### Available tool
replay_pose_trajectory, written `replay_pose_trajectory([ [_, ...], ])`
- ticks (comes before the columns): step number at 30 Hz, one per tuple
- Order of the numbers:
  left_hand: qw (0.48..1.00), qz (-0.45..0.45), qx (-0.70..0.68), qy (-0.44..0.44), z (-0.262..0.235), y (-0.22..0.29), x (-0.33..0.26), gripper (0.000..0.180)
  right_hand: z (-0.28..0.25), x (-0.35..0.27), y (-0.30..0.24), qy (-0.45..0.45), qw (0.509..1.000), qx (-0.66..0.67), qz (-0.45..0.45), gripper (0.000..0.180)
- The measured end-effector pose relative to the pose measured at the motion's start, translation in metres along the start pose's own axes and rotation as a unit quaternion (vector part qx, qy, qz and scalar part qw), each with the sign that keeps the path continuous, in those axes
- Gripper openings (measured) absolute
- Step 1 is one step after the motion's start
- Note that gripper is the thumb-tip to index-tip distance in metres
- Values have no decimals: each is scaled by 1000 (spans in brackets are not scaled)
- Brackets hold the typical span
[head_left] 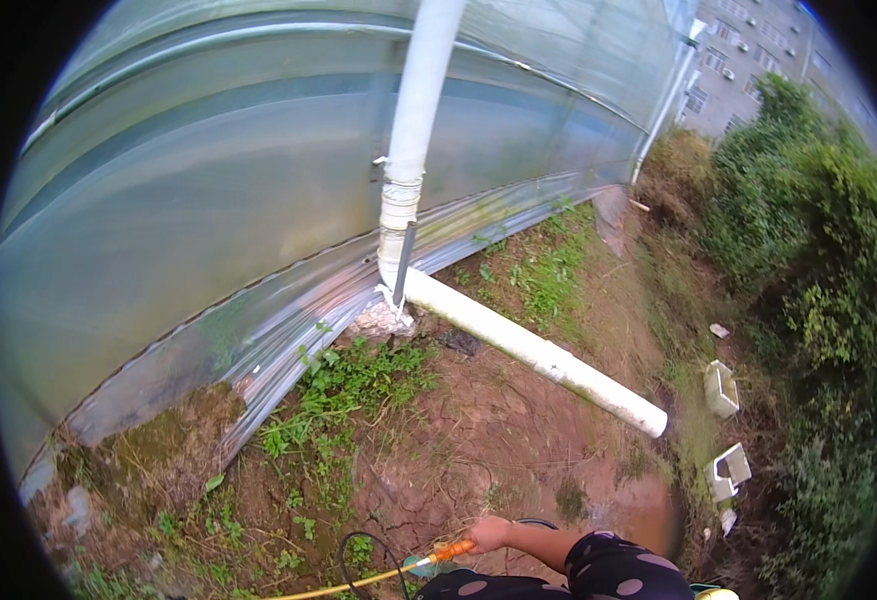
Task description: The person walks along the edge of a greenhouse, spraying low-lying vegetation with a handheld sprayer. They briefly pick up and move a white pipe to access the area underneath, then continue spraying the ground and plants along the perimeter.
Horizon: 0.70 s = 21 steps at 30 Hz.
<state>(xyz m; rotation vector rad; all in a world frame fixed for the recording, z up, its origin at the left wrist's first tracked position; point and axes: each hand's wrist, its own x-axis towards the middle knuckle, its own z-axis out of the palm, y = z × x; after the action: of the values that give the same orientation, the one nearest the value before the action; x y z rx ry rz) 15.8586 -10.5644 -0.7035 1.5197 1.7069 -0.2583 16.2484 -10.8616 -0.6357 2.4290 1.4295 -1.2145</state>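
Note:
My right hand [488,535] reaches in from the lower right, below a dark dotted sleeve [623,570]. Its fingers are wrapped around the orange grip [454,550] of a spray lance. From that grip the lance's thin yellow tube [368,581] runs left and down to the lower edge, where its tip is out of the picture. A black hose [342,560] loops around near the tube. More dotted dark cloth fills the lower edge. My left hand does not show.
A plastic-sheeted greenhouse [208,190] curves along the left. Its white downpipe [413,120] meets a long white pipe [538,352] lying across reddish soil [458,430]. Weeds [358,385] grow beside the wall. Two broken white boxes [721,388] lie near dense bushes [818,230] on the right.

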Motion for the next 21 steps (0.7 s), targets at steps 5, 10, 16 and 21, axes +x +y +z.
replay_pose_trajectory([
  [5,996,59,-63,-21,-18,26,-9,39,14,-20,-12,-3,1000,21,20,28],
  [10,983,106,-145,-40,-47,33,-40,34,28,-13,-4,-31,999,-17,28,29],
  [16,963,147,-227,-24,-87,23,-80,28,2,6,-17,-18,997,-69,14,29],
  [21,950,164,-266,2,-111,-1,-101,24,-11,26,-38,-1,995,-102,-8,29],
])
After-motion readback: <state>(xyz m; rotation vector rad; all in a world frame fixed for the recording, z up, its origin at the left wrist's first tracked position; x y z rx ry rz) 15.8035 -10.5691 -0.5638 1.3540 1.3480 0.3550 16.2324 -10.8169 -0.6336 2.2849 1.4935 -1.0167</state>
